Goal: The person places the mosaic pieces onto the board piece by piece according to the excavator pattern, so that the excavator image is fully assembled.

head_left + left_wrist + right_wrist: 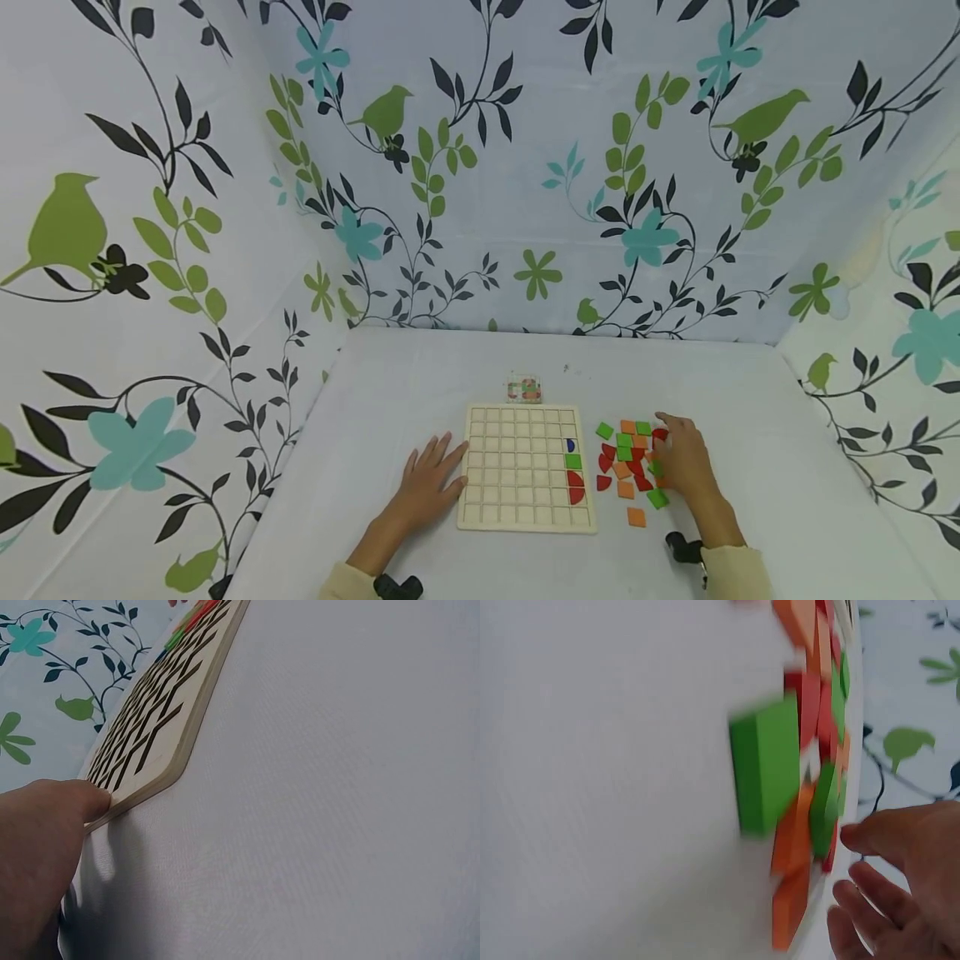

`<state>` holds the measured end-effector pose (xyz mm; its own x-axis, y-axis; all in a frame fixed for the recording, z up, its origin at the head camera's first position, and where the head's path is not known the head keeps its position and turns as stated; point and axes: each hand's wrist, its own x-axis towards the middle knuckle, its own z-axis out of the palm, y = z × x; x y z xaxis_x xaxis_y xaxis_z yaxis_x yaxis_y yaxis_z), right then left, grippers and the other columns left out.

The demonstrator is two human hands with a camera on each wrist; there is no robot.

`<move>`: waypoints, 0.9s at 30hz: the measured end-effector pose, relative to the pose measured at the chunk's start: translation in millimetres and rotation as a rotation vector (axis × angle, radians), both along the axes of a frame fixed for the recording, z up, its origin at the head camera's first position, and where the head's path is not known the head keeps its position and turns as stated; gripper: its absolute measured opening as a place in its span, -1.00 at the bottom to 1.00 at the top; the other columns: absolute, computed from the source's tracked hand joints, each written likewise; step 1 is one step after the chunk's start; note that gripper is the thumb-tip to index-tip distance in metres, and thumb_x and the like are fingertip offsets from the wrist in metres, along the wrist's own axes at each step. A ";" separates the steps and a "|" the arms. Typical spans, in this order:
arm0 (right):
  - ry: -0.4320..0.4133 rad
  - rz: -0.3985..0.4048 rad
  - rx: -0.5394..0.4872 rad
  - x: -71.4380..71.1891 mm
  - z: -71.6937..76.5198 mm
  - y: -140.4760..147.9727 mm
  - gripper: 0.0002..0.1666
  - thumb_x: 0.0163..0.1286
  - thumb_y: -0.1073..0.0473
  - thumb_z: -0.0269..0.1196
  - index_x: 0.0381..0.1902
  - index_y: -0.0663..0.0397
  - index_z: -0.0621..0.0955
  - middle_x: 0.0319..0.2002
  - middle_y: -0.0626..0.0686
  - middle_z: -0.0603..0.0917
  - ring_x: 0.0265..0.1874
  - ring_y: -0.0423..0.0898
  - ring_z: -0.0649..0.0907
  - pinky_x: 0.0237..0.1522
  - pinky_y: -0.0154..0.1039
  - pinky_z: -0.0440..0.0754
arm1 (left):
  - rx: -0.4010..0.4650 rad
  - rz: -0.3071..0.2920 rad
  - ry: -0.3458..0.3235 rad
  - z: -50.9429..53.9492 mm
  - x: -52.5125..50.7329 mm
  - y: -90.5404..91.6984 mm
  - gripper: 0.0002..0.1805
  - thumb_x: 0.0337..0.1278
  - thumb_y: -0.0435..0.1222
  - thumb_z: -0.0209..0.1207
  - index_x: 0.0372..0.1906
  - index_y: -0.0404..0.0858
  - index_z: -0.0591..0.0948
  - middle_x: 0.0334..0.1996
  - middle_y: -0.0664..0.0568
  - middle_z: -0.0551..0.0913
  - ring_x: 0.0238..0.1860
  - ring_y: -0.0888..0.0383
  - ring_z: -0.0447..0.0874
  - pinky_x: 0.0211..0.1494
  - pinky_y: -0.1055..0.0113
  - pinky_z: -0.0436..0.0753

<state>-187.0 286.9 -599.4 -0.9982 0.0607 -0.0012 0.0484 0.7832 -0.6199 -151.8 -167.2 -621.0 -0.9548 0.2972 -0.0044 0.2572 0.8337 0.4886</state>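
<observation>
Patterned cloth walls (487, 200), white table (420, 375), gridded wooden board (517, 468) on it. I see the left hand (431, 485) touching its left edge, grip spread; right hand (684, 460), grip parted, at loose coloured tiles (624, 454) right of the board.

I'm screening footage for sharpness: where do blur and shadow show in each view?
Right wrist view: streaky blur softens the green square tile; left wrist view: the near corner of the pale wooden grid board looks crisp, with a soft shadow on the white tabletop beside it; head view: light looks even, the small red-and-green rectangular item lacks readable detail.
</observation>
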 end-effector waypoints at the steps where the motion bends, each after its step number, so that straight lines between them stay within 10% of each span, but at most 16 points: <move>1: -0.018 0.019 0.007 -3.5 -1.2 7.2 -0.42 0.56 0.33 0.11 0.49 0.36 0.39 0.35 0.54 0.38 0.30 0.49 0.43 0.32 0.46 0.44 | -0.006 -0.002 -0.006 -0.7 0.1 -0.5 -0.35 0.55 0.00 0.10 0.62 -0.02 0.37 0.66 -0.18 0.19 0.68 -0.29 0.04 0.59 -0.45 -0.01; 8: -0.062 0.119 0.017 -17.5 -4.3 30.0 -0.60 0.55 0.35 0.11 0.27 0.38 0.60 0.18 0.49 0.53 0.18 0.43 0.54 0.29 0.42 0.50 | 0.001 -0.007 -0.005 -1.9 -2.0 -2.6 -0.35 0.56 0.00 0.12 0.62 0.00 0.36 0.66 -0.17 0.19 0.68 -0.28 0.03 0.59 -0.46 -0.02; 27: -0.082 -0.050 -0.014 -12.3 -14.7 38.7 -0.59 0.55 0.28 0.23 0.23 0.46 0.56 0.12 0.49 0.52 0.08 0.37 0.56 0.25 0.34 0.58 | -0.015 -0.001 -0.007 -2.0 -1.9 0.6 -0.36 0.55 -0.01 0.11 0.62 -0.01 0.36 0.66 -0.18 0.19 0.67 -0.29 0.04 0.59 -0.45 -0.01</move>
<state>-199.3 325.6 -614.1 -0.9904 0.1096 -0.0840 0.1380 0.7697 -0.6233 -153.6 -166.6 -623.0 -0.9545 0.2978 -0.0153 0.2547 0.8410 0.4773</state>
